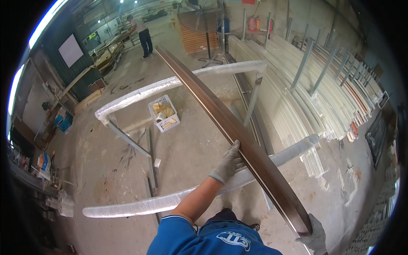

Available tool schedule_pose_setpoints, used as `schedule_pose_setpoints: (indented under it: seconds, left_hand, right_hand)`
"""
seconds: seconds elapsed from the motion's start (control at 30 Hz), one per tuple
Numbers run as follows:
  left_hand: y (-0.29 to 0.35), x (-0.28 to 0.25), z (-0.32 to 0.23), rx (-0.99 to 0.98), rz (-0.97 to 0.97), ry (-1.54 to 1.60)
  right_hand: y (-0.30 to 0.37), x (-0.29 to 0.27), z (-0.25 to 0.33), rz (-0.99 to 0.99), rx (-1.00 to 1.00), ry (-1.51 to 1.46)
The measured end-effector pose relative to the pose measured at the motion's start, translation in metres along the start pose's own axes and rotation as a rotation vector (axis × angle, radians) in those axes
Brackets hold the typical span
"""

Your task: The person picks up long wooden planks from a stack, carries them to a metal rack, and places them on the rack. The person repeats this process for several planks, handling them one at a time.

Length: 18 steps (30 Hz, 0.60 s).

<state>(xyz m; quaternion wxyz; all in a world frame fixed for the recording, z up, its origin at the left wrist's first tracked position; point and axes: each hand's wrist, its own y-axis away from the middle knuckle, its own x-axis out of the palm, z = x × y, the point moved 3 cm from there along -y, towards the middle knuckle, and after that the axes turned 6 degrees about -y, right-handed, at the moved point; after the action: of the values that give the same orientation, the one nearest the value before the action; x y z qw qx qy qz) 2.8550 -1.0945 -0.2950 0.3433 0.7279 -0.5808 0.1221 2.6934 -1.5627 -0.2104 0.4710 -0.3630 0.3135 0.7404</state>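
Left hand (226,165) and right hand (314,236), both gloved, clasp one smooth brown plank (256,158). Two film-wrapped bars (140,94) run below.

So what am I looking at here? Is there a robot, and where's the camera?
No robot, just a person in a blue shirt. This single picture comes from a wide fisheye camera worn on the head, looking down, so straight edges bend. The gloved left hand holds a long brown beam partway along; the gloved right hand holds its near end. The beam crosses above two bars in clear wrapping; whether it touches them, I can't tell. On the floor are a white basket of yellowish pieces and, to the right, long pale strips.
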Motion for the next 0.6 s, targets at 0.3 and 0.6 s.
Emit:
schedule_pose_setpoints:
  seconds: [0.3, 0.6]
  left_hand:
    - [-0.024, -0.005, -0.006, 0.017, 0.082, 0.154]
    - [-0.034, -0.060, -0.062, 0.280, -0.286, -0.134]
  right_hand:
    - [0.028, -0.012, -0.006, 0.266, 0.538, -0.656]
    - [-0.042, 0.027, 0.074, 0.351, 0.334, -0.352]
